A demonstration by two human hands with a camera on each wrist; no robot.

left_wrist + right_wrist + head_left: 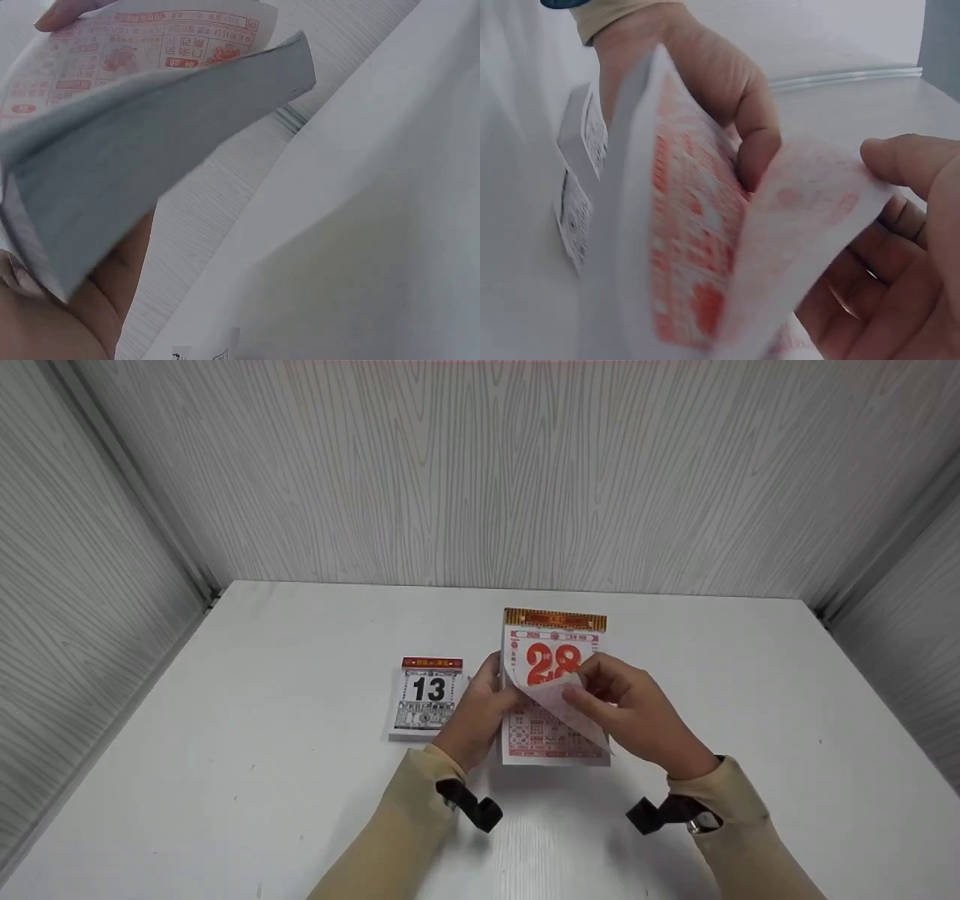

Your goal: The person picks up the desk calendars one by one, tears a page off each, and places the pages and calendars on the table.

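Observation:
A large tear-off calendar (553, 660) showing a red 28 is tilted up off the white table (300, 780). My left hand (487, 697) grips its left edge, thumb on the front; the right wrist view shows this hand (705, 82) curled round the pad (675, 247). My right hand (600, 694) pinches the calendar's top sheet (562, 701), which curls up and away from the pad. The thumb (907, 161) of that hand lies on the bent sheet (802, 225). From the left wrist, the pad's grey underside (150, 157) fills the frame, with a red-printed page (150, 45) above it.
A smaller calendar (427, 697) showing a black 13 lies flat on the table just left of my left hand; its edge (577, 202) shows in the right wrist view. Grey wood-grain walls (480, 472) enclose the table at the back and both sides.

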